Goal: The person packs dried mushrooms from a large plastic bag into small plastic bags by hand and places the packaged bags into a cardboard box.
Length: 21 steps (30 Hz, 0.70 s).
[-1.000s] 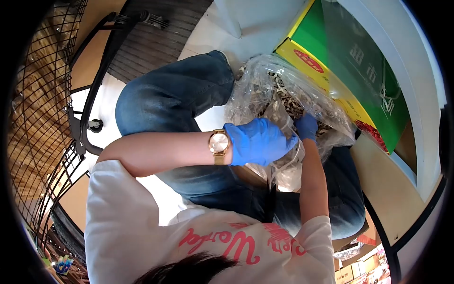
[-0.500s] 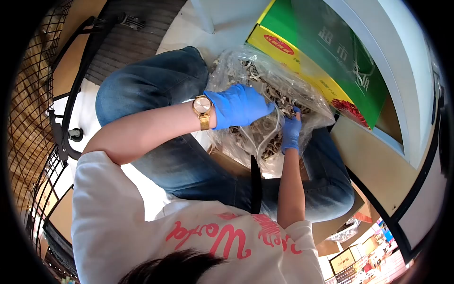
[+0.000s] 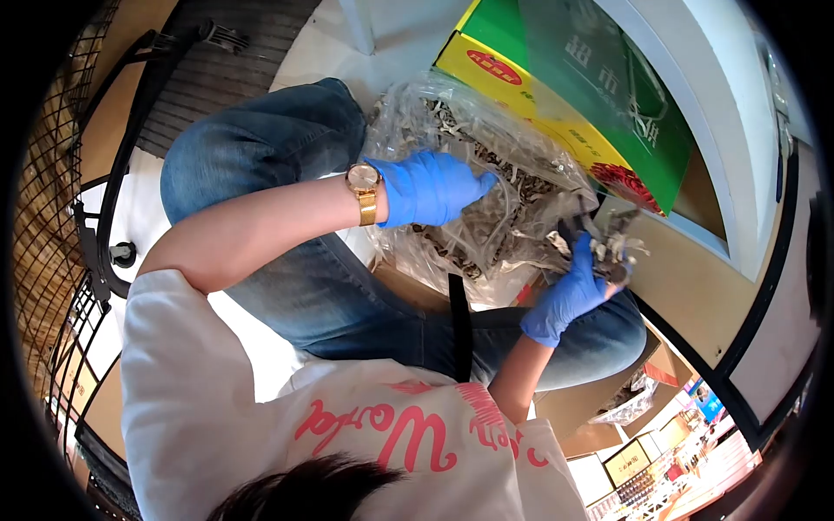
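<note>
A clear plastic bag (image 3: pixel 408 113), full of greyish-brown dried mushrooms (image 3: pixel 521 187), stands between my knees with its mouth spread. My left hand (image 3: pixel 430 187), in a blue glove, is closed at the near left side of the bag's mouth, gripping the plastic. To the right of the bag, above my right knee, my blue-gloved right hand (image 3: pixel 569 300) is closed round a loose handful of dried mushrooms (image 3: pixel 617 247). Pale stems and dark caps stick out past its fingers, some blurred by motion.
Beyond the bag stands a green and yellow printed carton (image 3: pixel 556 113). A cardboard box (image 3: pixel 578 408) with a plastic bag inside sits behind my right leg. On the left are a black wire rack (image 3: pixel 52 217) and a wheeled frame (image 3: pixel 113 226).
My right hand has come out of the bag and moved right and towards me, bringing up a handful of dried mushrooms. My left hand stays on the bag.
</note>
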{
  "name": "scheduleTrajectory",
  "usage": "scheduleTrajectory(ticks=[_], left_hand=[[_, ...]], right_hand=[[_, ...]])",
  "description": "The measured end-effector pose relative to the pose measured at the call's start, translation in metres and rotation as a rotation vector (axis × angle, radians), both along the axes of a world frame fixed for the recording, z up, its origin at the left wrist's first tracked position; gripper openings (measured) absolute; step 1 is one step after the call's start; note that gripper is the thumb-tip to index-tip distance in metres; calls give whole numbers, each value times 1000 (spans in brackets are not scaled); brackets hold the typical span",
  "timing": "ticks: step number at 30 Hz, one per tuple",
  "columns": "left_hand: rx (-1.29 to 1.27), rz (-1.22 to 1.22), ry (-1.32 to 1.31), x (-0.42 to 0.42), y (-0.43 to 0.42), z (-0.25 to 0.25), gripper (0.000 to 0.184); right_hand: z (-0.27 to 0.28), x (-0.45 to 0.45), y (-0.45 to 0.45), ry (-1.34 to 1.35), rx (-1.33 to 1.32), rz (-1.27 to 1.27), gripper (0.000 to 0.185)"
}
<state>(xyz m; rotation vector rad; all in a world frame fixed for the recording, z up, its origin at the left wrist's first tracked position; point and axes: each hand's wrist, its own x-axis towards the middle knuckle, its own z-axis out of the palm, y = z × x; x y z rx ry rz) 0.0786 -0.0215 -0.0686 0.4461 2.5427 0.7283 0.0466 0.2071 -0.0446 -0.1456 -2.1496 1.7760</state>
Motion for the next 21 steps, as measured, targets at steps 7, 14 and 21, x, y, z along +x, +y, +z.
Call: scheduleTrajectory(ticks=[7,14,21], left_hand=[[108,-47,-59,-3,8,11,57],[111,-19,2,-6,0,4,33],[137,67,-60,-11,6,9,21]], right_hand=[[1,9,-29,264,44,274,54],[-17,36,-26,174,421,639,49],[-13,35,-15,4,678,751,61]])
